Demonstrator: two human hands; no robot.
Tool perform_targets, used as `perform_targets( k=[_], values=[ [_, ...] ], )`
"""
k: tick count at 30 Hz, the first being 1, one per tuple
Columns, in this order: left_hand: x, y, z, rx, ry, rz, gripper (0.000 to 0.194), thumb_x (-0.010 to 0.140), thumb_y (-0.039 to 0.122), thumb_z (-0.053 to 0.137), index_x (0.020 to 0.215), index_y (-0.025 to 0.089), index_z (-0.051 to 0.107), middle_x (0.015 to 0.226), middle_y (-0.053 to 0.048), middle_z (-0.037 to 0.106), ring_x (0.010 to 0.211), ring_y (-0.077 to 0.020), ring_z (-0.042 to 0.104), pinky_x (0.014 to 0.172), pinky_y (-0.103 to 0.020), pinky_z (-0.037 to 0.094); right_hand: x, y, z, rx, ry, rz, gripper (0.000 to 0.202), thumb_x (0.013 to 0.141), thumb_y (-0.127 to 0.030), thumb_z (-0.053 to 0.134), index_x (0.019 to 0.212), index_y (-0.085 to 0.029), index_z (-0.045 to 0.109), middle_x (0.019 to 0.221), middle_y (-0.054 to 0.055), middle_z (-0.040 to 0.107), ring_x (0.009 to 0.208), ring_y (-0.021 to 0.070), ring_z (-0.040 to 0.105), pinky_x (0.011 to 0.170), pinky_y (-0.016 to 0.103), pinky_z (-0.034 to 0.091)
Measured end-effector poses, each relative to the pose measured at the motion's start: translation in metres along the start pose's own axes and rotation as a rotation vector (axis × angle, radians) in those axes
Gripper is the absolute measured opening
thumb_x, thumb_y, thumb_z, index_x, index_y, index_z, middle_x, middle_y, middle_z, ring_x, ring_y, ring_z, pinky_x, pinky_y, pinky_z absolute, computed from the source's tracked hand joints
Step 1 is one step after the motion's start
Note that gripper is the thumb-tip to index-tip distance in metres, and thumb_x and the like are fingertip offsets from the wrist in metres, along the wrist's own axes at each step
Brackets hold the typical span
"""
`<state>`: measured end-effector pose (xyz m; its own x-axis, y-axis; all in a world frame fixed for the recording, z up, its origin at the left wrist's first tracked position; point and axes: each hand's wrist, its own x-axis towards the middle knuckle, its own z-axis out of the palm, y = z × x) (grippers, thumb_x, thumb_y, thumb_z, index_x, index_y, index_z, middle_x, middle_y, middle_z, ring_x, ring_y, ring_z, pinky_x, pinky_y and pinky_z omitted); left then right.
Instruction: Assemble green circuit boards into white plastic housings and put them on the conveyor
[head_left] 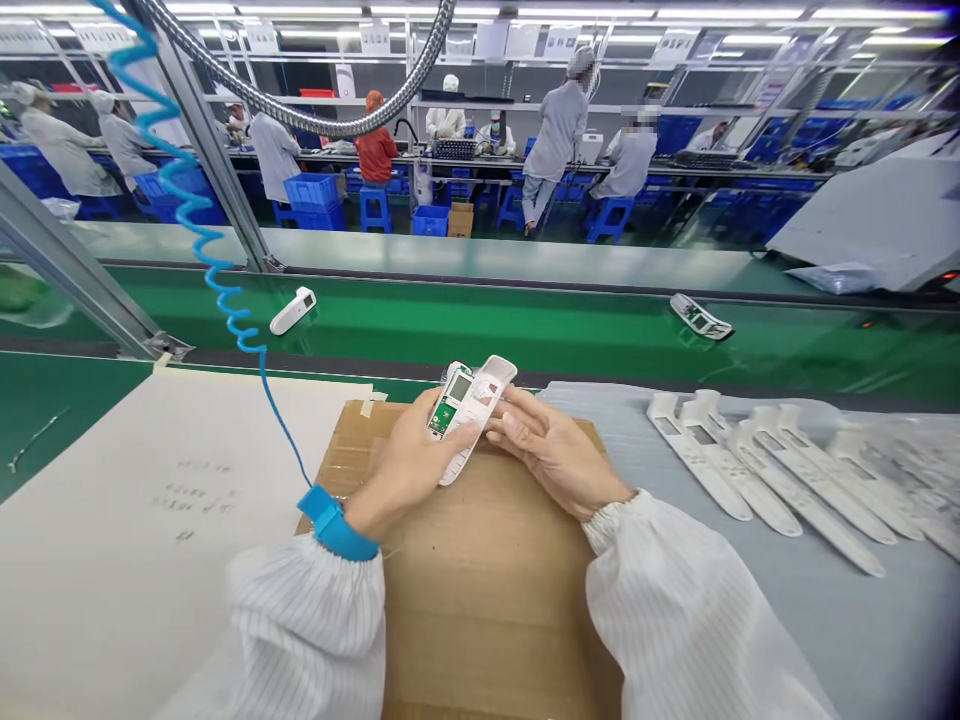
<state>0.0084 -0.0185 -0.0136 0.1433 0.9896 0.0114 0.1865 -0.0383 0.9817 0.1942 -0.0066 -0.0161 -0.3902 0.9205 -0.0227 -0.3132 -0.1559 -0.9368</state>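
My left hand (pixel 411 450) is closed around a small white handheld device (pixel 450 402) that shows a green circuit board and a grey screen. Its thumb lies over a long white plastic cover (pixel 491 385), which is held tilted alongside the device. At the cover's right edge is my right hand (pixel 551 445), fingers partly spread, the fingertips at or very near the cover; whether they grip it I cannot tell. Both hands are above a brown cardboard sheet (pixel 495 600). A blue wrist strap (pixel 341 525) with a coiled cord circles my left wrist.
Several white plastic covers (pixel 697 455) lie on the grey-blue mat (pixel 622 580) at right. White paper (pixel 112 540) covers the left side. On the green conveyor belt (pixel 487 320) are a white device (pixel 293 311) and an uncovered one (pixel 701 317). Co-workers sit and stand beyond.
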Motion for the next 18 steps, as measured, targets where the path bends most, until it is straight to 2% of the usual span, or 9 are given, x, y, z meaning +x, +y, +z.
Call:
perform_targets(
  k=[3,5,7,8,10,13,15,18],
  values=[
    [-0.002,0.007,-0.005,-0.091,-0.190,-0.109,0.043,0.085,0.051,0.066,0.115,0.020,0.065,0.110,-0.008,0.069,0.092,-0.0212,0.063,0.072,-0.029,0.045,-0.002,0.000,-0.001,-0.020,-0.015,0.003,0.049,0.080,-0.043,0.078,0.126,-0.029,0.065,0.091,0.000,0.063,0.075,0.0128,0.054,0.077,0.027,0.049],
    [-0.004,0.010,-0.007,-0.123,-0.298,-0.157,0.044,0.083,0.053,0.067,0.110,0.019,0.066,0.102,-0.007,0.070,0.082,-0.0185,0.061,0.064,-0.026,0.041,-0.003,0.000,-0.002,0.003,-0.018,0.008,0.051,0.078,-0.046,0.080,0.124,-0.030,0.065,0.081,-0.002,0.057,0.066,0.0111,0.048,0.067,0.026,0.045],
    [-0.004,0.012,-0.007,-0.123,-0.319,-0.172,0.046,0.081,0.055,0.069,0.110,0.019,0.067,0.099,-0.007,0.070,0.078,-0.0177,0.061,0.061,-0.025,0.040,-0.003,0.001,-0.004,0.023,-0.023,0.012,0.052,0.075,-0.047,0.081,0.123,-0.032,0.065,0.078,-0.004,0.053,0.063,0.0106,0.045,0.063,0.025,0.043],
    [-0.004,0.011,-0.007,-0.101,-0.282,-0.181,0.047,0.083,0.058,0.066,0.109,0.020,0.067,0.099,-0.007,0.070,0.078,-0.0182,0.061,0.061,-0.026,0.040,-0.003,0.002,-0.005,0.023,-0.022,0.008,0.051,0.076,-0.047,0.081,0.122,-0.032,0.065,0.077,-0.004,0.053,0.063,0.0106,0.046,0.062,0.025,0.043],
    [-0.001,0.008,-0.005,-0.023,-0.126,-0.178,0.047,0.089,0.061,0.054,0.109,0.021,0.068,0.102,-0.007,0.071,0.084,-0.0206,0.063,0.064,-0.028,0.044,-0.001,0.003,-0.007,0.013,0.010,-0.022,0.046,0.075,-0.047,0.081,0.116,-0.031,0.067,0.080,-0.003,0.056,0.067,0.0113,0.051,0.065,0.025,0.045],
    [0.002,0.002,-0.002,0.091,0.119,-0.055,0.047,0.099,0.054,0.036,0.125,0.026,0.063,0.123,-0.005,0.067,0.108,-0.0236,0.062,0.085,-0.033,0.049,0.002,0.005,-0.006,-0.021,0.089,-0.071,0.046,0.072,-0.050,0.083,0.110,-0.027,0.069,0.099,0.002,0.067,0.087,0.0168,0.062,0.083,0.031,0.050],
    [0.002,0.000,-0.001,0.131,0.160,0.055,0.045,0.099,0.046,0.043,0.139,0.028,0.054,0.139,-0.003,0.059,0.123,-0.0233,0.056,0.101,-0.035,0.044,0.004,0.007,-0.004,-0.045,0.120,-0.077,0.050,0.071,-0.053,0.082,0.110,-0.025,0.070,0.109,0.006,0.070,0.100,0.0217,0.064,0.094,0.037,0.049],
    [-0.001,0.000,0.001,0.176,0.078,0.112,0.048,0.090,0.038,0.060,0.137,0.028,0.057,0.142,-0.002,0.057,0.129,-0.0240,0.053,0.110,-0.036,0.040,0.006,0.010,-0.003,-0.084,0.155,-0.093,0.051,0.070,-0.053,0.082,0.111,-0.025,0.070,0.113,0.006,0.072,0.108,0.0241,0.065,0.100,0.039,0.047]
  ],
)
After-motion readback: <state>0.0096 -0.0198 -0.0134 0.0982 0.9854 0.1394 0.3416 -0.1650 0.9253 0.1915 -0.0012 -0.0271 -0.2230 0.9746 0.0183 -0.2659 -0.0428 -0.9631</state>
